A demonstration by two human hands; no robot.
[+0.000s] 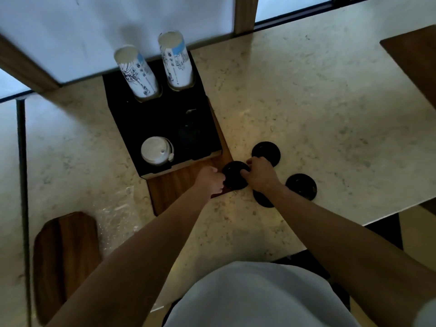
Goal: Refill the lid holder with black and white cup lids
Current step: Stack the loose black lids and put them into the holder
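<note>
I see two tall stacks of white paper cups with blue and black drawings (175,60), a brown wooden board (64,258), and crinkly clear plastic wrap (118,218) on my speckled cream stone counter (306,109).

Both hands held one round black lid (234,175) at the front right corner of the black lid holder (151,119). White lids (157,150) sat in its front left hole. Three more black lids (266,153) lay on the counter nearby.

Head view, steeply down, close.
</note>
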